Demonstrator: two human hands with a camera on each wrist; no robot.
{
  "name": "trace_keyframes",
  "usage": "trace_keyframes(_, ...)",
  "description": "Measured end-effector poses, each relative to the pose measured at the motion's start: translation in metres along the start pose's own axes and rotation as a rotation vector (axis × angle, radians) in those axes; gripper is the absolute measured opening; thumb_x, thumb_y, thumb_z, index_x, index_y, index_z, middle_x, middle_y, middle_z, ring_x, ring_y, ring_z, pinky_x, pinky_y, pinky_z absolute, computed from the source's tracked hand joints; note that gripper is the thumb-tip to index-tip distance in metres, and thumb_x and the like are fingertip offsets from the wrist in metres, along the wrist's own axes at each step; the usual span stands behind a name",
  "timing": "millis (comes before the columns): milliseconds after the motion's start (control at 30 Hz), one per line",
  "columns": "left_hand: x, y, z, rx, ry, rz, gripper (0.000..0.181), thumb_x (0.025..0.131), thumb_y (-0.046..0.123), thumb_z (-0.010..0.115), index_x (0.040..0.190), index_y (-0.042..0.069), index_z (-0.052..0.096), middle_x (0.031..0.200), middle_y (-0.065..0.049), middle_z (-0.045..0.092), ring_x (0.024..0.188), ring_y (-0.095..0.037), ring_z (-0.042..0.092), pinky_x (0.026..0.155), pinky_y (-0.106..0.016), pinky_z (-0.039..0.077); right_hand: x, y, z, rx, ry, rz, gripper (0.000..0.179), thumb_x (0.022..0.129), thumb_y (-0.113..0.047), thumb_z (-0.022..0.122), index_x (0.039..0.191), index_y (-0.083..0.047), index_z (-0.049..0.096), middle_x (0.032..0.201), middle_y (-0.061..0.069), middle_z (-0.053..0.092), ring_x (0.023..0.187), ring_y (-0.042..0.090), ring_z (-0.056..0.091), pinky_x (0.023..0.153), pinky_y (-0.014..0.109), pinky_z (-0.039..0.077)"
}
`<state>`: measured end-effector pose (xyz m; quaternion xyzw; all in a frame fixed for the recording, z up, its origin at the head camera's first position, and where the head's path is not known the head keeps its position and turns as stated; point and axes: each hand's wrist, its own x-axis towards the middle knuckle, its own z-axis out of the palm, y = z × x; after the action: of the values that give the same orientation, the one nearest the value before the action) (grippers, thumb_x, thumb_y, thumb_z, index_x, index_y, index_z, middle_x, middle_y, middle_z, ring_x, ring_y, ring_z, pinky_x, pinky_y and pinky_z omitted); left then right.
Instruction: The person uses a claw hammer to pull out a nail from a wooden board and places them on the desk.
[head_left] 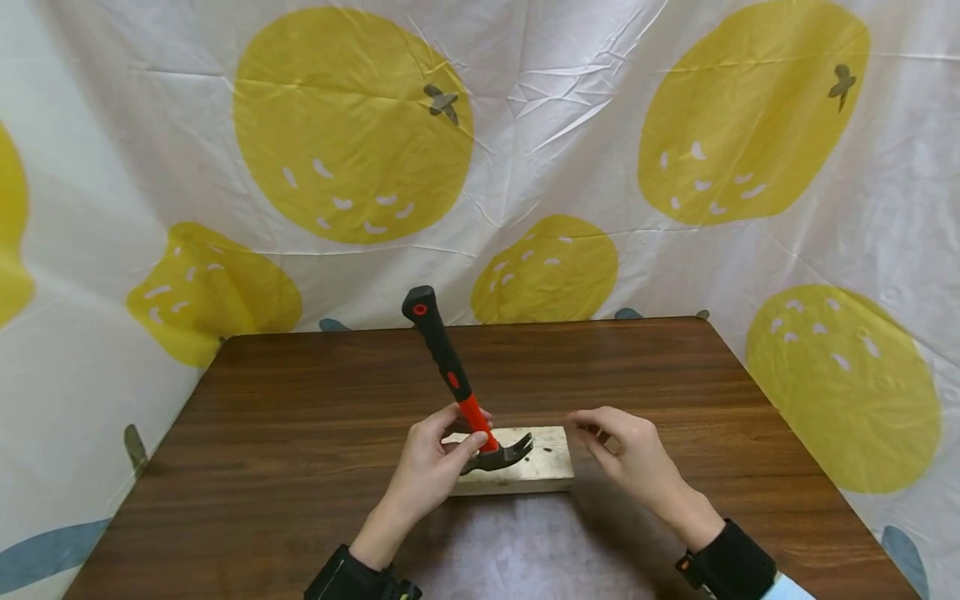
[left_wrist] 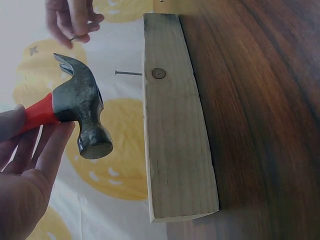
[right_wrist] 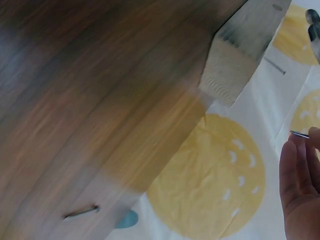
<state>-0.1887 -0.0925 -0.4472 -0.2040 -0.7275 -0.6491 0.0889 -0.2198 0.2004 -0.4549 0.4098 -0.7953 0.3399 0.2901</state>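
Note:
My left hand grips a claw hammer by the red part of its handle just behind the head. The black grip points up and away, and the head overlaps the wooden block in the head view. From the block's top a nail sticks out, seen in both wrist views. Right of the block, my right hand pinches another nail between thumb and fingertips, its pointed end showing. The hammer's claw shows at the edge of the right wrist view.
A loose nail lies on the brown wood-grain table. On the block's side is a round dark mark. A white cloth with yellow fruit prints hangs behind and beside the table.

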Motion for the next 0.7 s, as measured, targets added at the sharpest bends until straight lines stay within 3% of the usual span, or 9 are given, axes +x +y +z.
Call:
trace_keyframes(100, -0.001, 0.0, -0.001, -0.007, -0.005, 0.0, 0.021, 0.095, -0.002, 0.071, 0.115, 0.004, 0.071, 0.108, -0.01, 0.072, 0.102, -0.028, 0.069, 0.079, -0.035, 0.061, -0.006, 0.007, -0.005, -0.03, -0.008, 0.03, 0.044, 0.076, 0.02, 0.078, 0.111, -0.006, 0.075, 0.097, 0.0, 0.071, 0.076, 0.011, 0.067, 0.062, 0.02, 0.054)
trace_keyframes(300, -0.002, -0.002, -0.001, 0.004, -0.004, -0.01, 0.021, 0.094, -0.002, 0.072, 0.114, 0.003, 0.071, 0.109, -0.012, 0.072, 0.101, -0.029, 0.069, 0.079, -0.034, 0.061, -0.019, 0.021, -0.014, -0.073, -0.101, 0.18, 0.034, 0.077, 0.017, 0.08, 0.105, -0.003, 0.076, 0.087, 0.004, 0.07, 0.072, 0.007, 0.063, 0.059, 0.022, 0.055)
trace_keyframes(533, -0.002, -0.002, -0.002, 0.03, 0.016, -0.03, 0.02, 0.094, -0.003, 0.072, 0.113, 0.004, 0.072, 0.107, -0.017, 0.072, 0.097, -0.028, 0.07, 0.08, -0.033, 0.061, -0.025, 0.036, -0.026, -0.18, -0.138, 0.253, 0.032, 0.075, 0.018, 0.08, 0.101, -0.001, 0.074, 0.084, 0.003, 0.068, 0.07, 0.009, 0.061, 0.058, 0.026, 0.055)
trace_keyframes(700, -0.002, -0.004, -0.003, 0.05, 0.02, -0.043, 0.02, 0.093, -0.004, 0.072, 0.112, 0.005, 0.072, 0.107, -0.016, 0.072, 0.097, -0.026, 0.07, 0.08, -0.031, 0.06, -0.033, 0.044, -0.035, -0.237, -0.189, 0.391, 0.025, 0.079, 0.013, 0.08, 0.099, -0.001, 0.074, 0.083, 0.002, 0.068, 0.069, 0.01, 0.062, 0.059, 0.029, 0.054)
